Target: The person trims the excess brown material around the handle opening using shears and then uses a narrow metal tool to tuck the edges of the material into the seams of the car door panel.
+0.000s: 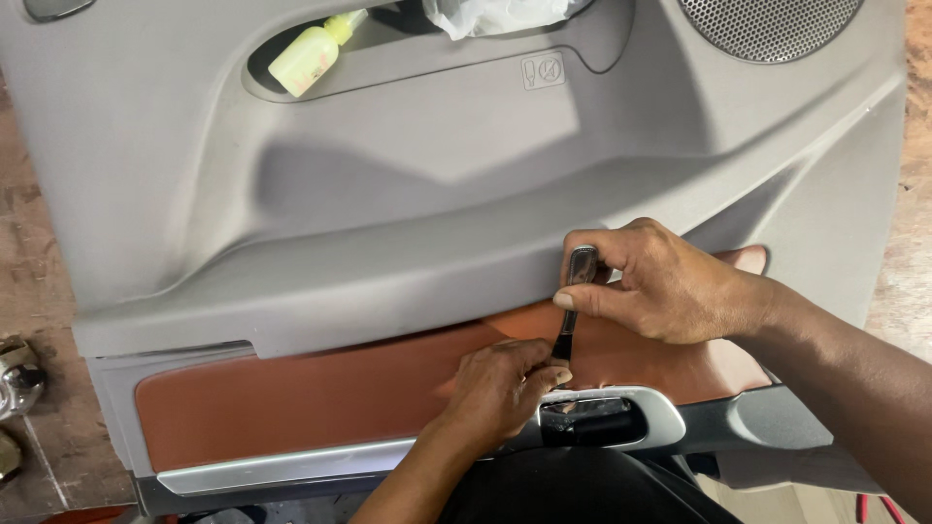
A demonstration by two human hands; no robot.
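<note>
A grey car door panel [388, 165] lies flat in front of me, with a brown leather insert [291, 398] along its near side. My right hand [660, 281] grips the dark handle of a slim tool [573, 301] that stands upright, its tip down at the leather's edge. My left hand [500, 388] presses on the leather right beside the tool's tip, fingers bunched against it. Just below both hands sits the silver door handle recess [602, 417].
A small yellow-green bottle [309, 53] lies in the panel's storage pocket, with crumpled clear plastic [495, 15] beside it. A round speaker grille [767, 24] is at the far right. Metal parts [15, 378] rest on the brown floor at left.
</note>
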